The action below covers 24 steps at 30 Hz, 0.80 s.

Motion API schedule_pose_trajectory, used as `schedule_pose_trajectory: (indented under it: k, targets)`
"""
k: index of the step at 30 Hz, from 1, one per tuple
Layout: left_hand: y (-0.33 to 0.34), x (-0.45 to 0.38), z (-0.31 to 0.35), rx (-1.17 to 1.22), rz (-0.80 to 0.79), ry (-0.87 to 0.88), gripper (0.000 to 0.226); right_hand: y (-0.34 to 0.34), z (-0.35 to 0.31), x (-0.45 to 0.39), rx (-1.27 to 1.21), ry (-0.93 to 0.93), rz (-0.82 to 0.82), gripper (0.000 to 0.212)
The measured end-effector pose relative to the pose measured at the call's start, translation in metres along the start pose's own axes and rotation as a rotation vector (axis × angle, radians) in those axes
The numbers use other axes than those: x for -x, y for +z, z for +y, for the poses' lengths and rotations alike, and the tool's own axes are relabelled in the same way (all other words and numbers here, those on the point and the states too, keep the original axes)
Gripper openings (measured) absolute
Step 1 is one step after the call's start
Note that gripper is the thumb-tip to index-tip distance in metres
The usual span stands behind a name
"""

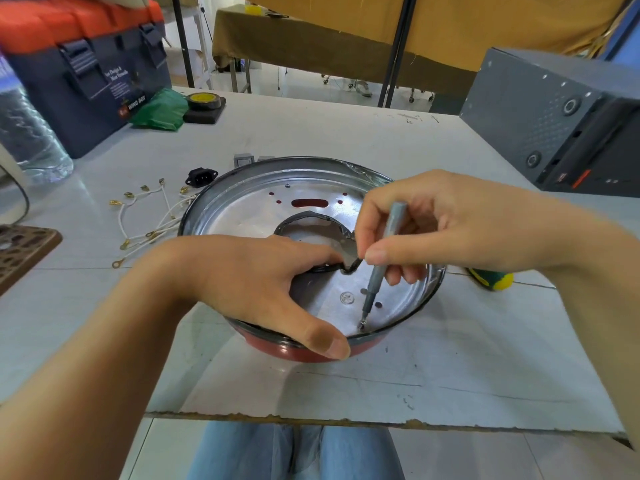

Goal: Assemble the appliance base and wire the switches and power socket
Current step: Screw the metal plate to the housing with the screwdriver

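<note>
The round appliance base (242,209), red outside and shiny metal inside, lies on the white table (346,140). My left hand (256,282) rests over its near rim, thumb hooked on the outer edge, fingers reaching to the black-edged centre opening. My right hand (433,223) pinches a slim grey screwdriver (377,268), held nearly upright, its tip on a small screw (362,324) near the base's front rim. A black power socket (201,176) and white wires with ring terminals (149,220) lie left of the base. Grey switches (244,159) sit behind it.
A dark toolbox with an orange lid (86,64) stands at the back left beside a green bag (161,109) and a tape roll (204,101). A grey metal case (554,123) occupies the right. A green-yellow screwdriver handle (491,279) lies right of the base. The table edge runs near my knees.
</note>
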<state>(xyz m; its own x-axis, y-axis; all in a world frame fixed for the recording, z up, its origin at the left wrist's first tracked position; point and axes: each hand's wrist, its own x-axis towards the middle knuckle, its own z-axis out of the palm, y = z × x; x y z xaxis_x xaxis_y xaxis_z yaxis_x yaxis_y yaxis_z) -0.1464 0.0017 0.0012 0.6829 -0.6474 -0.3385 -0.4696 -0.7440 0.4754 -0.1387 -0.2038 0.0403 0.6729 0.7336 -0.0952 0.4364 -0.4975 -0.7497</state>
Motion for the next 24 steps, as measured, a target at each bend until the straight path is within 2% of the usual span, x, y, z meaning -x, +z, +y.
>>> schedule_pose_trajectory:
  k: [11,17,21,24]
  targets:
    - [0.001,-0.005,-0.006,0.051,-0.016,0.047,0.083,-0.008,-0.030,-0.007,0.386,0.045,-0.135,0.012]
    - [0.001,-0.003,-0.005,0.054,-0.010,0.033,0.063,-0.001,-0.036,-0.009,0.558,0.099,-0.147,0.027]
    - [0.000,-0.003,-0.005,0.070,-0.028,0.053,0.073,0.003,-0.041,-0.011,0.690,0.091,-0.134,0.037]
    - [0.001,-0.003,-0.005,0.073,-0.028,0.057,0.070,0.004,-0.045,-0.011,0.719,0.070,-0.157,0.031]
